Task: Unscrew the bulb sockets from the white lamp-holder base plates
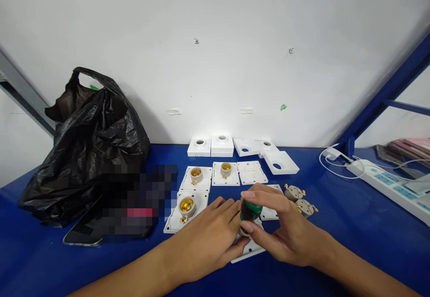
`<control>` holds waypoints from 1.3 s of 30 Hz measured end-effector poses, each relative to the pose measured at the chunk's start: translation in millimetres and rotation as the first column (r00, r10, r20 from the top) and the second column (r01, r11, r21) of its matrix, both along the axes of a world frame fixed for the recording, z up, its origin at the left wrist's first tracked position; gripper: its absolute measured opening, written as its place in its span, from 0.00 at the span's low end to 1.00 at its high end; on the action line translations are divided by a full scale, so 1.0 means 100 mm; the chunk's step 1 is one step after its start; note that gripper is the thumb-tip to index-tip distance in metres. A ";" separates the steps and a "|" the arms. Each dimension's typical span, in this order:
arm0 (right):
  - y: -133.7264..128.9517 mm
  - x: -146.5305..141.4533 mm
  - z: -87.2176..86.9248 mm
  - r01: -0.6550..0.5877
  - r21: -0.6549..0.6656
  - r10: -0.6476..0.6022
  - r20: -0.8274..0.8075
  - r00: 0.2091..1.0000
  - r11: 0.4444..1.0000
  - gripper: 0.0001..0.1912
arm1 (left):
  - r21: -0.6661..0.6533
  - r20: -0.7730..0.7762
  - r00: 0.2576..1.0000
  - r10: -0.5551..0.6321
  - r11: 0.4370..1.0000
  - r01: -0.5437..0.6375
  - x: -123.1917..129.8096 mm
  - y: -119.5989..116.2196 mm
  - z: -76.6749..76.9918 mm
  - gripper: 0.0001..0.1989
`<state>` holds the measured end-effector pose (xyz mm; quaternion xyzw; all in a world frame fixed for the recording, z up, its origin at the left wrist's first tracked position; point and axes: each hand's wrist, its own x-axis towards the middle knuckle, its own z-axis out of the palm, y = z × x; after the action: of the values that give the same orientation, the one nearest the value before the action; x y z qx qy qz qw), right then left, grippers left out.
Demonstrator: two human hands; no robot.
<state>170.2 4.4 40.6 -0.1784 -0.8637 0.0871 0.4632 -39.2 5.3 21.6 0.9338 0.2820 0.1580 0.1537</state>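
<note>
Bare forearms (141, 268) slant inward, the left hand (218, 227) palm-down over a white base plate (251, 248), its fingers closed around the lamp socket (243, 232), the right hand (290, 230) pinching the green-and-black screwdriver (251, 211) above, before a white wall (228, 64) and over a blue table (349, 225).

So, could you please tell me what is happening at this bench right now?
The person's right hand grips a green-and-black handled tool, upright over a white plate, while the left hand steadies the work beside it. The tool's tip is hidden. To the left, three other plates each carry a round, brass-lined socket. Two loose sockets lie to the right, and white covers sit near the wall.
</note>
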 end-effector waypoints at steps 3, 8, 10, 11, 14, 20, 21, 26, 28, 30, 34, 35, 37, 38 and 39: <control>0.00 0.00 0.00 0.005 0.005 -0.005 0.001 1.000 1.000 0.22 | -0.003 -0.008 1.000 -0.002 1.000 0.002 0.00 -0.01 0.02 0.03; 0.00 -0.01 0.01 0.004 -0.002 -0.004 0.008 1.000 1.000 0.22 | -0.016 -0.024 1.000 0.005 1.000 -0.006 0.00 -0.02 0.03 0.03; -0.01 -0.01 0.02 0.001 -0.008 -0.001 0.002 1.000 1.000 0.23 | -0.010 -0.020 1.000 0.009 1.000 -0.009 0.00 -0.02 0.01 0.04; -0.01 -0.01 0.02 -0.001 -0.012 0.001 0.001 1.000 1.000 0.23 | -0.007 -0.016 1.000 0.009 1.000 -0.009 0.00 -0.02 0.01 0.04; -0.01 0.00 0.02 -0.004 -0.023 0.003 -0.002 1.000 1.000 0.26 | 0.000 0.000 1.000 0.008 1.000 -0.008 0.00 -0.01 -0.01 0.04; 0.00 0.01 0.00 -0.023 -0.034 0.023 -0.019 1.000 0.999 0.28 | -0.012 -0.009 1.000 0.003 1.000 -0.003 -0.01 -0.02 0.01 0.03; 0.00 0.01 0.00 -0.023 -0.033 0.022 -0.020 1.000 0.999 0.28 | -0.017 -0.005 1.000 0.005 1.000 -0.005 -0.01 -0.02 0.02 0.03; -0.01 0.00 -0.01 -0.010 -0.019 0.010 -0.012 1.000 1.000 0.26 | -0.029 0.004 1.000 0.005 1.000 -0.005 -0.01 -0.02 0.02 0.04; -0.01 0.00 0.00 -0.005 -0.014 0.005 -0.003 1.000 1.000 0.25 | -0.026 0.003 1.000 0.003 1.000 -0.003 0.00 -0.02 0.01 0.04; -0.01 0.00 0.01 0.001 -0.006 -0.001 0.003 1.000 1.000 0.25 | -0.023 -0.001 1.000 0.003 1.000 -0.003 0.00 -0.02 0.01 0.04; -0.01 0.00 0.02 0.004 0.001 -0.004 -0.001 1.000 1.000 0.24 | -0.011 -0.008 1.000 0.006 1.000 -0.006 0.00 -0.02 0.02 0.03; -0.01 0.00 0.02 0.002 0.000 -0.002 -0.001 1.000 1.000 0.25 | -0.013 -0.007 1.000 0.006 1.000 -0.006 0.00 -0.02 0.03 0.03; -0.01 0.00 0.01 -0.003 -0.007 0.003 -0.002 1.000 1.000 0.26 | -0.020 -0.005 1.000 0.003 1.000 -0.003 0.01 -0.01 0.03 0.03; -0.01 0.00 0.00 -0.005 -0.010 0.005 -0.003 1.000 1.000 0.26 | -0.023 -0.005 1.000 0.002 1.000 -0.002 0.01 -0.01 0.03 0.03; -0.01 0.00 0.00 -0.005 -0.015 0.005 -0.003 1.000 1.000 0.26 | -0.024 -0.006 1.000 0.002 1.000 -0.002 0.01 -0.01 0.03 0.03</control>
<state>170.1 3.7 40.3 -0.1796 -0.8628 0.0948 0.4630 -38.3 4.0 24.3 0.9320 0.2851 0.1523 0.1638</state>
